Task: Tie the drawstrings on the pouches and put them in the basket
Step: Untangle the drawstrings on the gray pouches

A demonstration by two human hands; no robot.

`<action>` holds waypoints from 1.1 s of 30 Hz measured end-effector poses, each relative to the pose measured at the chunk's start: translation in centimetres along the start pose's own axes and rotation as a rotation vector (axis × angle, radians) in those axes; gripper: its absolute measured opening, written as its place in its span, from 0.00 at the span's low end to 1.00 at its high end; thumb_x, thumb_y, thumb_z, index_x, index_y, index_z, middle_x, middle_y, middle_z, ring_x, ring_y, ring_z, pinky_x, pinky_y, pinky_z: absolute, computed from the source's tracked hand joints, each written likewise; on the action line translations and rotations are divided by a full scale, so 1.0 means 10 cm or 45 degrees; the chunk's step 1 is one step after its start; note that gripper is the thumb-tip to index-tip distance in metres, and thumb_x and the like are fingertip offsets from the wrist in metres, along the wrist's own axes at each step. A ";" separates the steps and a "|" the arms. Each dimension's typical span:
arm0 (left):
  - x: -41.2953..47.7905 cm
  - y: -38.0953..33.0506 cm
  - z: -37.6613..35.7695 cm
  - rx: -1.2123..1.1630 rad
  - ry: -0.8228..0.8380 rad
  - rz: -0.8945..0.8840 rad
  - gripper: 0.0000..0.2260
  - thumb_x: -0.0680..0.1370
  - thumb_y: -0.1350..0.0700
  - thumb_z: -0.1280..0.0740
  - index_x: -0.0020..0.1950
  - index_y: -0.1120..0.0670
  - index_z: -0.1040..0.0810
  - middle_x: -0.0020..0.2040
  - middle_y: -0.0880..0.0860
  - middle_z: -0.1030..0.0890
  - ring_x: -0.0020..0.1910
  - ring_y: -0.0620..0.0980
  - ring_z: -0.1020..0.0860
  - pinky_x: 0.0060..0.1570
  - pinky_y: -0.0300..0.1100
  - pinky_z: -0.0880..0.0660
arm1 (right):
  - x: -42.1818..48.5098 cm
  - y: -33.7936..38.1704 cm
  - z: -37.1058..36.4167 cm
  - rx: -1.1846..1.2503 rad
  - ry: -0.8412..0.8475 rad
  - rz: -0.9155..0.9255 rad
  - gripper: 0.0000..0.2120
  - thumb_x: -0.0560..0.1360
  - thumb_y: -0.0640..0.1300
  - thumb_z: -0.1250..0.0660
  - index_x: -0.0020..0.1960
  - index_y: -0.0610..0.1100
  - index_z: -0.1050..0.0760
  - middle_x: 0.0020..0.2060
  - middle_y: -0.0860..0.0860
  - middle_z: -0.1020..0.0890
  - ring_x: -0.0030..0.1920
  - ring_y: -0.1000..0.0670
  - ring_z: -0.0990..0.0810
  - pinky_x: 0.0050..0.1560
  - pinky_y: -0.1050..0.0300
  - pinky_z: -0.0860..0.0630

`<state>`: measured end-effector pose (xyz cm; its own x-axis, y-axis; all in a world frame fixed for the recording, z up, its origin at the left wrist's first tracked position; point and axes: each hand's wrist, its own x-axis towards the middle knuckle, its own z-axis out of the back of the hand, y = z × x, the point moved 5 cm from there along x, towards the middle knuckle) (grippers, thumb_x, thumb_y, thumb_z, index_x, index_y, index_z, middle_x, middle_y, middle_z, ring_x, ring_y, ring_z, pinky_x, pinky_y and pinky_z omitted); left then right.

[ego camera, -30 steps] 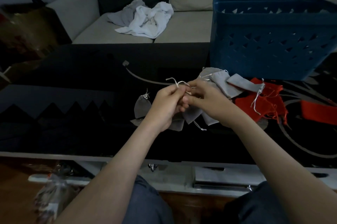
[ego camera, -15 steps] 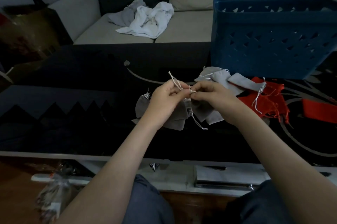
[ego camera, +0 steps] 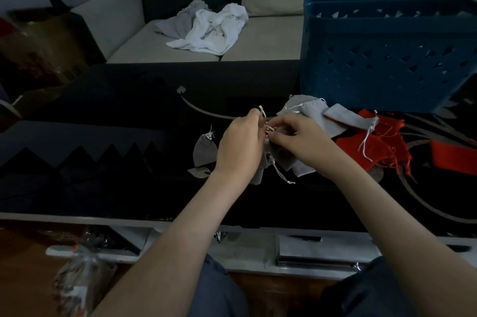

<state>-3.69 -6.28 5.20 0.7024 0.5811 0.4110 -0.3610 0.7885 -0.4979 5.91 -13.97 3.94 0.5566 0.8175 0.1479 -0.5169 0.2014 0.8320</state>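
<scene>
Over the black glass table, my left hand [ego camera: 241, 147] and my right hand [ego camera: 299, 140] meet and each pinches an end of the white drawstring [ego camera: 265, 124] of a grey pouch [ego camera: 272, 155] held between them. A tied grey pouch [ego camera: 204, 150] lies just left of my left hand. More grey pouches [ego camera: 313, 113] and red pouches [ego camera: 382, 145] lie in a heap to the right. The blue basket [ego camera: 387, 53] stands at the back right of the table.
Behind the table [ego camera: 116, 141] is a sofa with a white and grey pile of cloth [ego camera: 209, 27]. A brown box [ego camera: 38, 45] stands at the far left. A plastic-wrapped bundle [ego camera: 77, 280] lies on the floor at the lower left.
My hands have drawn slightly apart and lowered, pulling the drawstring ends. The string end at my left hand now points up and is shorter. The pouch hangs lower between my hands.
</scene>
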 end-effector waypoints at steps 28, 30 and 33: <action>-0.01 0.09 -0.03 -0.498 0.081 0.167 0.08 0.78 0.60 0.34 0.39 0.56 0.27 0.38 0.51 0.19 0.37 0.41 0.23 0.35 0.29 0.32 | 0.03 -0.11 0.19 1.253 -0.326 -0.312 0.12 0.82 0.40 0.47 0.46 0.42 0.28 0.37 0.51 0.18 0.35 0.55 0.21 0.36 0.61 0.24; -0.02 0.10 -0.06 -0.612 0.142 0.231 0.07 0.78 0.61 0.34 0.40 0.57 0.27 0.35 0.47 0.18 0.36 0.37 0.22 0.37 0.27 0.31 | 0.03 -0.16 0.18 1.267 -0.326 -0.401 0.15 0.81 0.38 0.50 0.40 0.47 0.31 0.31 0.54 0.25 0.33 0.56 0.28 0.41 0.61 0.31; -0.03 0.12 -0.10 -0.747 0.237 0.321 0.10 0.78 0.60 0.35 0.38 0.53 0.28 0.33 0.47 0.18 0.34 0.37 0.23 0.42 0.33 0.29 | 0.03 -0.19 0.21 1.227 -0.311 -0.396 0.17 0.81 0.36 0.52 0.38 0.47 0.34 0.30 0.53 0.33 0.31 0.55 0.39 0.35 0.61 0.42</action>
<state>-3.68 -5.73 3.71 0.7536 0.6473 0.1147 -0.1715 0.3620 -0.9163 8.40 -15.25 3.51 0.7484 0.6501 -0.1314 0.3507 -0.2197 0.9104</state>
